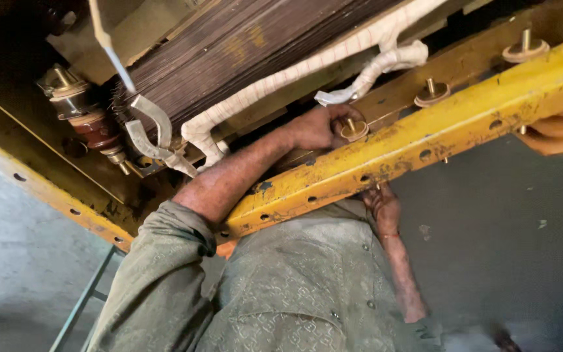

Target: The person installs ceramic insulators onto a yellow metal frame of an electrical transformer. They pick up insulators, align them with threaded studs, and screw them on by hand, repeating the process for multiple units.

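Workshop, yellow steel frame (pixel 425 133), laminated core (pixel 242 58)

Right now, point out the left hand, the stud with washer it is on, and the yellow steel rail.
left hand (pixel 317 127), head view, on the back of the hand.
stud with washer (pixel 354 130), head view, on the washer's face.
yellow steel rail (pixel 464 124), head view, on its bare painted face.

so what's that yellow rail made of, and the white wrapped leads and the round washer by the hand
Yellow rail: looks like painted steel; the paint is chipped to dark patches and it has drilled holes.
White wrapped leads: seemingly woven cloth tape wound in a spiral; the core is hidden.
Round washer at the left hand: tan and matte, perhaps fibre or pressboard, on a brass-coloured stud.
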